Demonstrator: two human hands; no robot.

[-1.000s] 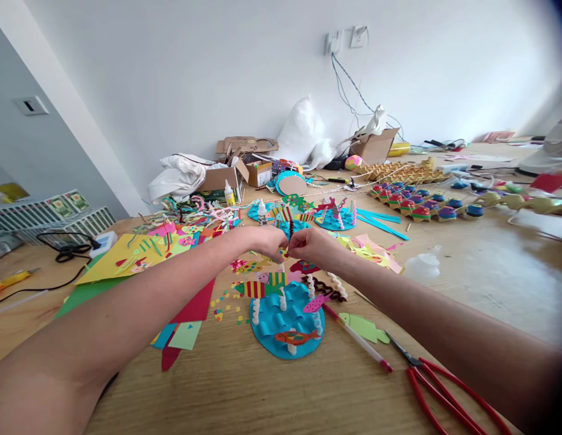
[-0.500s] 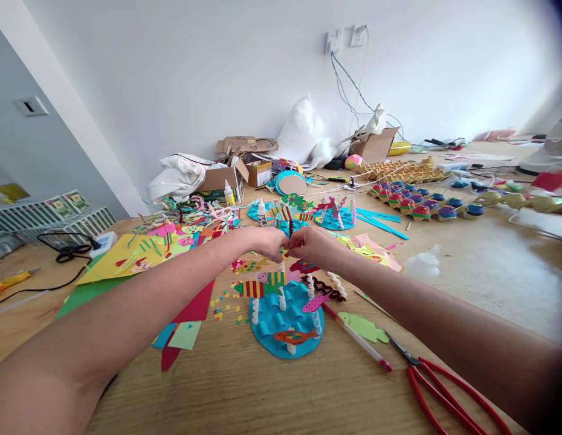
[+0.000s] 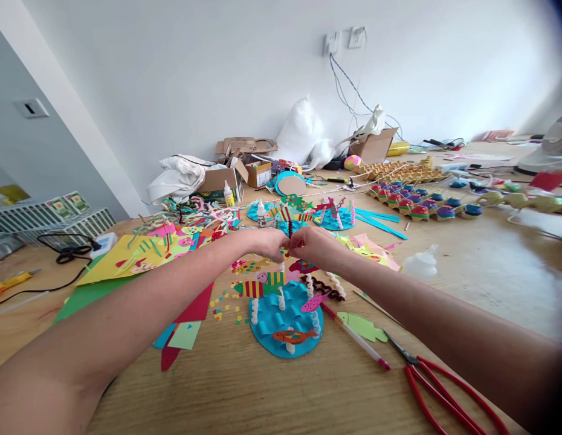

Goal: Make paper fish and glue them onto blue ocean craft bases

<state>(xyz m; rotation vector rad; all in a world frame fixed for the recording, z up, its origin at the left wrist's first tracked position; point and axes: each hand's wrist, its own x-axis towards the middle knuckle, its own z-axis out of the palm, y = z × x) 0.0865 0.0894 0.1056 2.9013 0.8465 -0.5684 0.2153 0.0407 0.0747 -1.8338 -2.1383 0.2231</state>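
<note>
My left hand and my right hand meet above the middle of the table, fingers pinched and tips almost touching. A dark brown pipe cleaner sticks up between the fingertips, and both hands close on it; its lower end is hidden. Just in front stands a round blue wavy base with white pipe-cleaner posts. Paper fish are fixed to these, among them a striped fish, an orange fish and a pink fish. More curly brown pipe cleaners lie beside the base.
Red-handled scissors, a pen and a green paper fish lie at the right. Coloured paper sheets spread leftward. Behind are a glue bottle, painted egg-carton pieces and cardboard boxes.
Both hands stay pinched together at the same spot around the brown pipe cleaner. The view has shifted very slightly; nothing on the table has visibly moved.
</note>
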